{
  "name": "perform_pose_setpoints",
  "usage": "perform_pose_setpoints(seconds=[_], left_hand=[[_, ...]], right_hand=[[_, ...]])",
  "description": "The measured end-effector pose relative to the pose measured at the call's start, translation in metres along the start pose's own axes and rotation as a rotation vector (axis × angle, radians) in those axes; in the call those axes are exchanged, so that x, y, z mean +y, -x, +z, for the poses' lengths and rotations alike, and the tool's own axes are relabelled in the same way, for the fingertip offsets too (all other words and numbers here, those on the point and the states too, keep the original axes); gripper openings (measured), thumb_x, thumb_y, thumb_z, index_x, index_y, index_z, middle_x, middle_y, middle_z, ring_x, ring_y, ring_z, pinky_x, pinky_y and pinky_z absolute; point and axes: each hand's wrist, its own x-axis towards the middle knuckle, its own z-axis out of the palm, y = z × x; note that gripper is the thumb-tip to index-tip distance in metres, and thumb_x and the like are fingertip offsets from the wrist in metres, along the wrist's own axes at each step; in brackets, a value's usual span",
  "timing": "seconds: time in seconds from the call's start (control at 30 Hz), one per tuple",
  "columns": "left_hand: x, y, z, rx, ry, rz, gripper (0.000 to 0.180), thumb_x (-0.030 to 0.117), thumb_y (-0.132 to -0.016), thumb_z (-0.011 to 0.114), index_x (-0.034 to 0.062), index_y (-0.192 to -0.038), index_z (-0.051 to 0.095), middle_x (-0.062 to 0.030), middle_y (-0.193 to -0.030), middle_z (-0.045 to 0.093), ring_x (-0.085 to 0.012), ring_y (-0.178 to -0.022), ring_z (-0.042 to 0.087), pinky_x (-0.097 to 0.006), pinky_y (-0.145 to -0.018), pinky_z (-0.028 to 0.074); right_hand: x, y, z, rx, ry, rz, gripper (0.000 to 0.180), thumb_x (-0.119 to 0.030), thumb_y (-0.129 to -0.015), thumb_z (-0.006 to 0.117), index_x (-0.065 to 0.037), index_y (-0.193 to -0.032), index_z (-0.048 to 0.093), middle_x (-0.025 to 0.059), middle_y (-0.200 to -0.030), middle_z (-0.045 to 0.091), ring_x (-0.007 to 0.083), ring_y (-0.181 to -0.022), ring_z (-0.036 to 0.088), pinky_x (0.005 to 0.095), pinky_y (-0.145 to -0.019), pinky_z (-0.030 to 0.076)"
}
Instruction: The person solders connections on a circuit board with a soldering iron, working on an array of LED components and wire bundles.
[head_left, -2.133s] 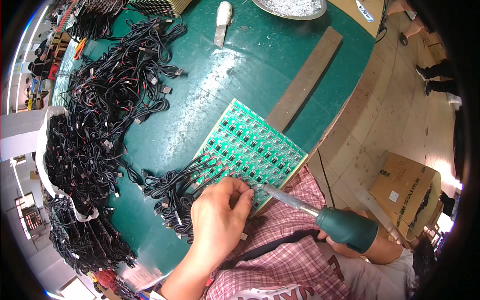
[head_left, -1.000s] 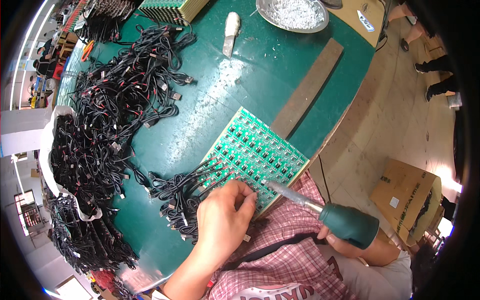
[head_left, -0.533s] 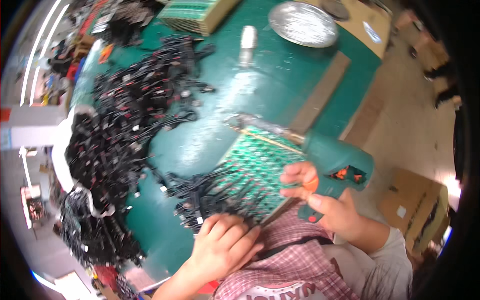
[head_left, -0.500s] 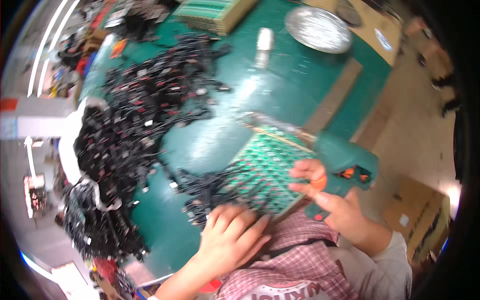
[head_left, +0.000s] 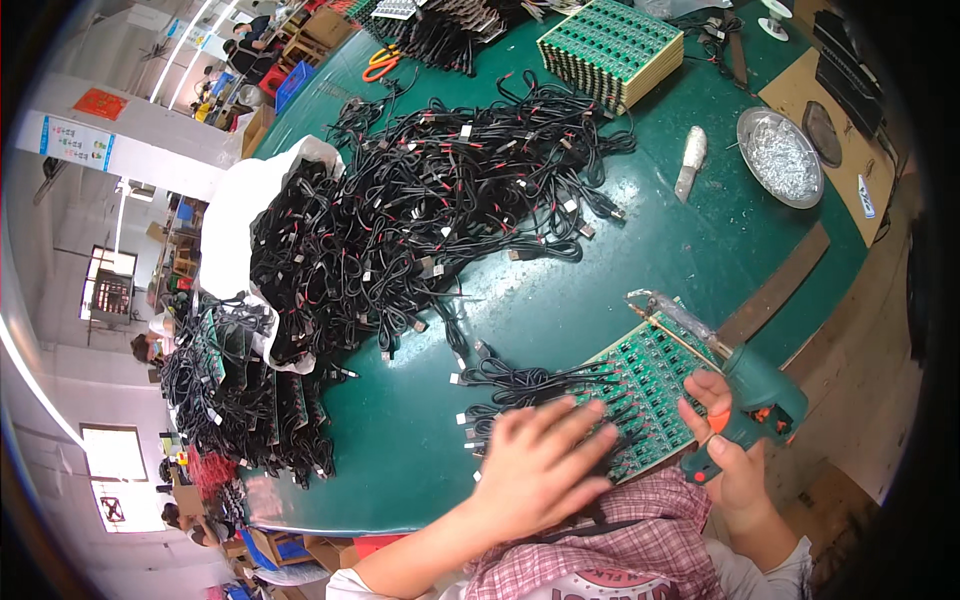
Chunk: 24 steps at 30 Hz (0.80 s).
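- Just now I see the green soldering gun [head_left: 768,385] lifted and swung across; a second or two ago its tip sat beside the pinching fingers at the board.
- The right hand [head_left: 738,470] has its grip closed round the gun's handle, with a couple of fingers reaching forward past it.
- The gun's tip [head_left: 640,298] now points left by the far corner of the circuit board [head_left: 655,375]; whether it touches anything there, I can't tell.
- The left hand [head_left: 545,465] has gone from a pinch to an open grip, fingers spread, palm down over the black cables [head_left: 535,383] at the board's left side. It is blurred, so I can't judge how firmly it presses.
- The board lies on the green counter [head_left: 520,315], near the person's lap, with cable ends running onto its left rows.
- My reading: with the pinch released and the tip away from those rows, this is a pause in soldering.
- The big cable pile [head_left: 400,200] lies left, beyond the left hand.
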Motion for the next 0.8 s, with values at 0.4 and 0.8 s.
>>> perform_pose_setpoints(seconds=[0.4,0.8], left_hand=[[-0.147,-0.042,-0.107,0.783,0.179,-0.425,0.014,0.002,-0.094,0.069,0.0046,-0.106,0.077,-0.0029,-0.097,0.073,-0.0127,-0.091,0.066,-0.028,-0.079,0.052],[0.03,-0.07,-0.038,-0.452,0.707,-0.533,0.009,0.003,-0.089,0.074,-0.0012,-0.096,0.07,-0.0077,-0.081,0.072,-0.0124,-0.074,0.068,-0.028,-0.065,0.053]], right_hand=[[-0.014,0.008,-0.006,0.025,-0.06,0.021,0.039,-0.008,-0.09,0.066,-0.004,-0.128,0.058,0.0186,-0.141,0.052,0.0333,-0.133,0.054,0.0529,-0.111,0.047],[-0.032,0.073,-0.028,0.084,0.107,0.269,0.04,-0.016,-0.09,0.066,-0.006,-0.126,0.052,0.022,-0.107,0.067,0.0292,-0.089,0.072,0.0416,-0.078,0.057]])
